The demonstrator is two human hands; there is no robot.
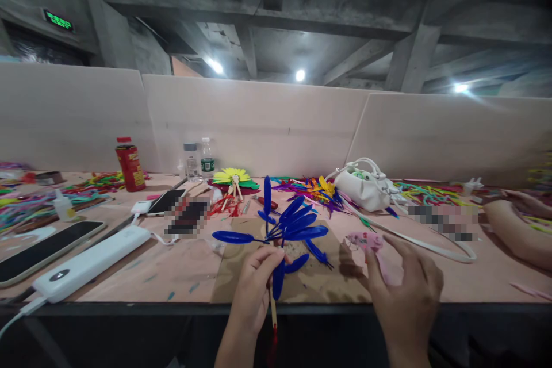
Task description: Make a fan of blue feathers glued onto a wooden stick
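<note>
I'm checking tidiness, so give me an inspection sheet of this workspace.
Surface: pink table, stained; brown board at front.
Job's things: blue feathers, wooden stick.
Clutter: red bottle, white bag, phone.
Hands: left hand holds the feather piece; right hand at a pink item, grip unclear.
Cables: white cable leaves the table, front left.
Surroundings: another person's arm, right; lit exit sign.

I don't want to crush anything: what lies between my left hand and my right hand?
Between the left hand and right hand, the head view shows blue feathers on a brown board.
</note>
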